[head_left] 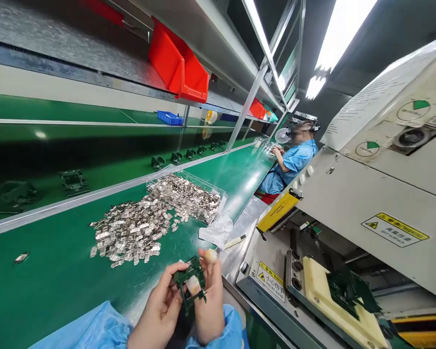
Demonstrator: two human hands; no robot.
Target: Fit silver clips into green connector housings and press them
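A green circuit board frame [189, 277] is held up between both hands, over the front edge of the green bench. My left hand [159, 305] pinches its left side between thumb and fingers. On its right side, my right hand [211, 295] grips it, with pale covers on two fingertips, one lying across the board's face. Beyond the hands, a pile of small silvery metal parts [131, 232] lies loose on the bench. More of these parts fill a clear tray [222, 203] behind the pile. One single part [21, 258] lies apart at the far left.
A machine [378, 189] with a cream fixture [341, 305] stands at the right. A white cloth [218, 231] and a cutter-like tool [235, 242] lie near the tray. Red bins [194, 77] sit on the overhead shelf. A person in blue [294, 162] works farther along.
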